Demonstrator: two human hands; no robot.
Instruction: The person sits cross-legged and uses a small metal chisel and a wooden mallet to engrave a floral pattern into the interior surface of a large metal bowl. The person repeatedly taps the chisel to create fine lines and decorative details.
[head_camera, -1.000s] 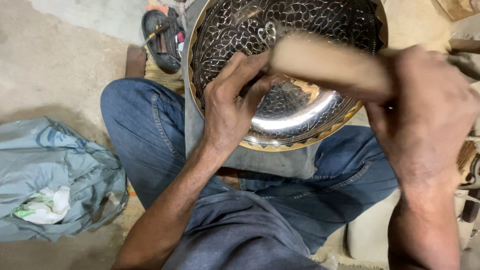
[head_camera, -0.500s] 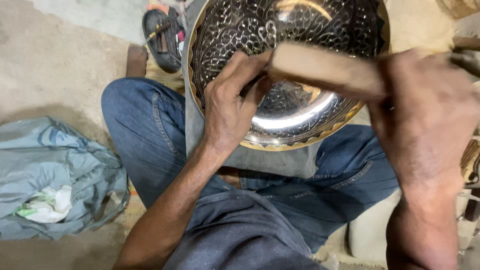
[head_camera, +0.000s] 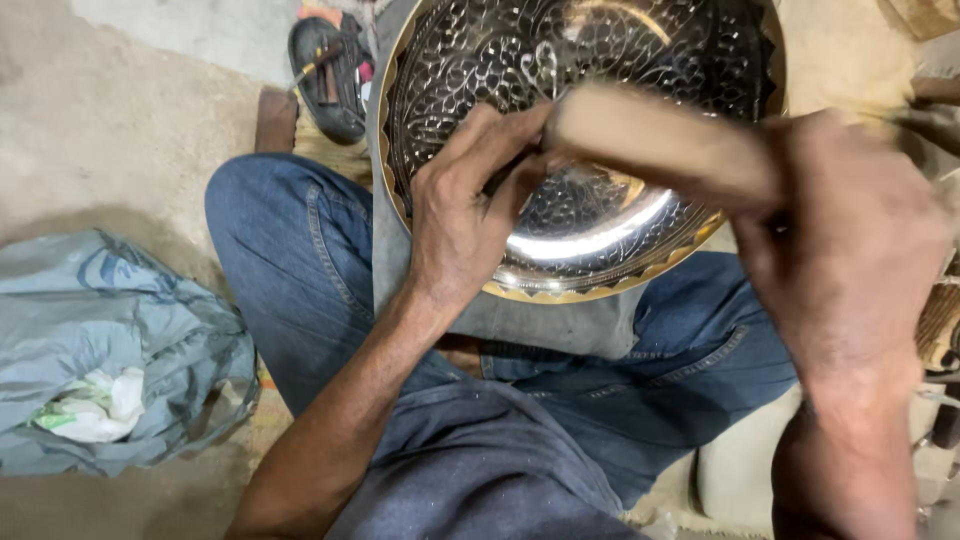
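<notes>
A person sits low on the concrete floor, legs in blue jeans spread around a large round metal tray — silver, engraved all over with scrolling leaf work and edged with a gold scalloped rim. The tray leans on a grey block between the knees, tilted up toward the camera. To the left lies a crumpled grey bag with a white and green scrap showing in its mouth; past the knee sit a dark sandal and a small brown block.

The right hand is wrapped tight around a pale wooden mallet handle, which crosses the tray and is blurred. The left hand lies on the engraved face, fingers pinched narrow around what looks like a thin punch; the tool itself is mostly hidden.

The risk appears to be the closeness of mallet and fingers: a blow landing off the punch could hit the left thumb or dent the polished centre. The tray might also slip, since only the hand and the lap seem to steady it.
</notes>
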